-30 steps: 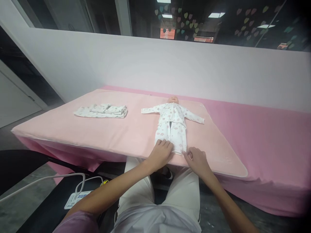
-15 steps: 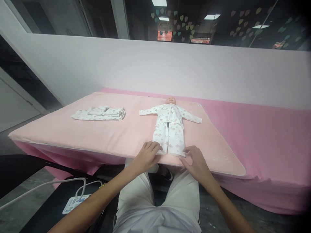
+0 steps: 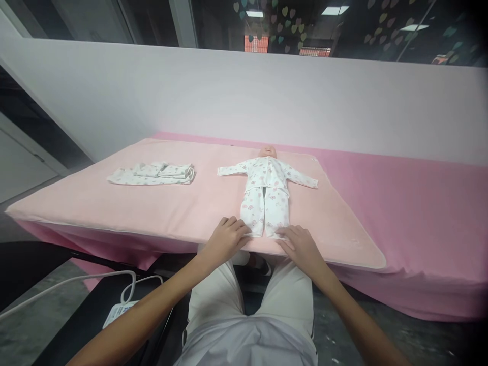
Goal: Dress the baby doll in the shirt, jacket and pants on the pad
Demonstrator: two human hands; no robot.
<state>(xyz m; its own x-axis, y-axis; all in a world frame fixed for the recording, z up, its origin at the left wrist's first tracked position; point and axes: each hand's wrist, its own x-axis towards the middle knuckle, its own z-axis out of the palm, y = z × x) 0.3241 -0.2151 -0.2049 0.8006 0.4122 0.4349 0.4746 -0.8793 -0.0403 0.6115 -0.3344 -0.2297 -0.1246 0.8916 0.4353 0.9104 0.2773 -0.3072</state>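
Observation:
A doll [image 3: 268, 151] lies on its back, wearing a white printed long-sleeved top [image 3: 267, 173] and matching trousers [image 3: 277, 208]. Its sleeves are spread wide and the two legs point toward me. My left hand [image 3: 230, 235] rests at the cuff of the left trouser leg, fingers slightly bent and touching the cloth. At the other cuff, my right hand [image 3: 299, 246] has its fingertips on the fabric, with the thumb apart below the hem. Neither hand visibly grips the cloth.
Folded white printed clothing [image 3: 152, 174] lies left on the peach mat [image 3: 190, 213]. Pink cloth [image 3: 419, 213] covers the surface beneath. A black chair [image 3: 76, 325] at lower left carries a white device with a cable [image 3: 76, 278]. A white wall [image 3: 247, 96] stands behind.
My right hand has shifted slightly left, its fingertips now over the trouser cuff. My left hand remains at the other cuff. The camera view has tilted slightly; the doll lies as before.

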